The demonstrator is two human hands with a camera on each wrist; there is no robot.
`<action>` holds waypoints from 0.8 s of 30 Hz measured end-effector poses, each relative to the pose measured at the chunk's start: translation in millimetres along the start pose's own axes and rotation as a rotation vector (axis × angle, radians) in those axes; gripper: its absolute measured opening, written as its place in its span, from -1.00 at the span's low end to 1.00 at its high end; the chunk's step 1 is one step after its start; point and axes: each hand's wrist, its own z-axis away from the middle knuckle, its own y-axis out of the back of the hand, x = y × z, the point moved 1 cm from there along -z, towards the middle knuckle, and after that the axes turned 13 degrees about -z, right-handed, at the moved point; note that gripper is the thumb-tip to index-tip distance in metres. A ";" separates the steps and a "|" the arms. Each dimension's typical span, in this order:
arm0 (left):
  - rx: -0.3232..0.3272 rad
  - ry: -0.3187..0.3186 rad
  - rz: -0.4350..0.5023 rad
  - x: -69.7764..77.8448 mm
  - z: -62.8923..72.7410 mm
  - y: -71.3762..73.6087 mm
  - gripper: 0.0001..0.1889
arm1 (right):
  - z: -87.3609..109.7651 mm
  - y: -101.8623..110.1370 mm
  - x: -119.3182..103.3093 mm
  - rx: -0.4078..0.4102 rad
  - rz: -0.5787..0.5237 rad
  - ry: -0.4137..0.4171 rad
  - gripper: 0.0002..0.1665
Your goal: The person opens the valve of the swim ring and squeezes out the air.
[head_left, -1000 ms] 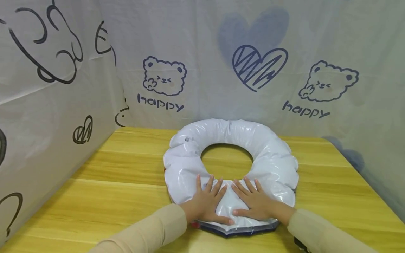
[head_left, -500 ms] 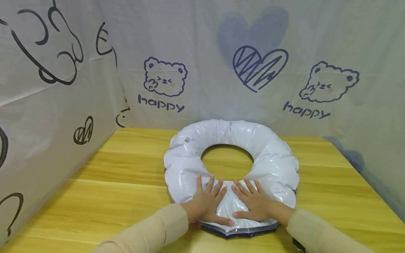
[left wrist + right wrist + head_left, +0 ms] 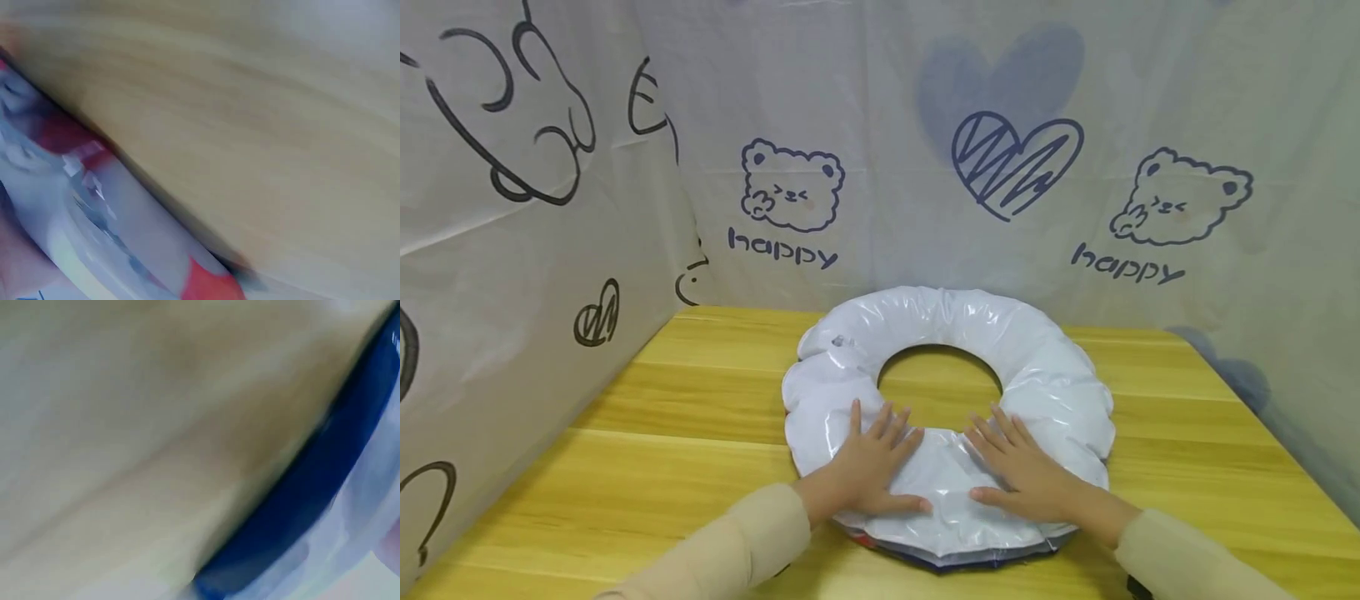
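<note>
A white inflatable swim ring [image 3: 1060,379] lies flat on the wooden table, its surface shiny and wrinkled along the seams. On the near left part of the ring rests my left hand [image 3: 867,468], fingers spread and pointing away. My right hand [image 3: 1028,473] lies on the near right part, fingers also spread, with a gap between the two thumbs. A small valve [image 3: 840,341] shows at the ring's upper left. The ring's underside edge is red in the left wrist view and a navy band [image 3: 294,481] in the right wrist view.
The wooden table [image 3: 700,433] extends to both sides of the ring. Behind it hangs a pale cloth [image 3: 895,208] printed with bears and hearts, close to the ring's far edge. Another printed cloth [image 3: 512,275] borders the table on the left.
Both hands have moved apart, the left one leftward and the right one rightward, and slightly away from me. The near part of the ring looks fuller and less pressed down.
</note>
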 end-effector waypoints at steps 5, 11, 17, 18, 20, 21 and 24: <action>0.011 0.090 -0.001 -17.4 4.4 -0.2 0.05 | 6.5 19.5 14.5 0.065 0.123 -0.065 -0.02; -0.003 0.225 0.059 -26.0 4.6 -1.7 0.13 | 7.1 32.5 27.4 0.077 0.194 -0.250 0.12; -0.076 0.204 0.266 -15.9 0.7 -3.9 0.08 | 4.0 26.5 28.3 0.042 -0.010 -0.325 0.13; -0.095 0.196 0.278 -13.9 -0.1 -4.0 0.08 | 3.2 25.1 28.2 0.034 -0.024 -0.325 0.13; -0.124 0.191 0.289 -10.7 -1.9 -3.6 0.06 | 1.4 22.9 28.1 0.025 -0.038 -0.322 0.13; -0.133 0.193 0.288 -9.7 -2.5 -3.6 0.06 | 0.5 22.2 28.0 0.022 -0.038 -0.324 0.12; -0.151 0.206 0.277 -8.4 -4.1 -4.5 0.04 | -1.8 20.9 28.5 0.010 -0.037 -0.332 0.12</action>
